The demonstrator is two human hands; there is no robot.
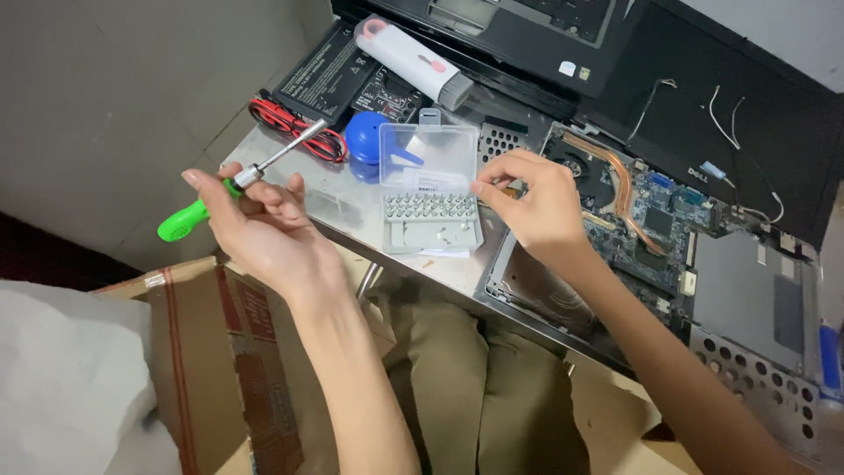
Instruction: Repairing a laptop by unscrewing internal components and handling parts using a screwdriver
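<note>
- Cardboard box (220, 352) lowest in view, under left forearm, beside olive-clad knees.
- Left hand (255, 220) raised over surface (347, 198) edge, fingers clamped on green-handled screwdriver (242, 180); metal shaft angled up toward red and black leads (294, 127).
- Right hand (532, 207) hovering at right edge of bit case (431, 189), thumb and forefinger pinched together; whether anything sits between them cannot be told.
- Bit case lying open on surface, clear lid up, rows of bits inside.
- Opened laptop chassis (659, 229) just right, circuit board and copper heat pipe exposed.
- Blue blower (365, 136), black battery pack (325, 75), white cleaning tool (413, 57) farther back.
</note>
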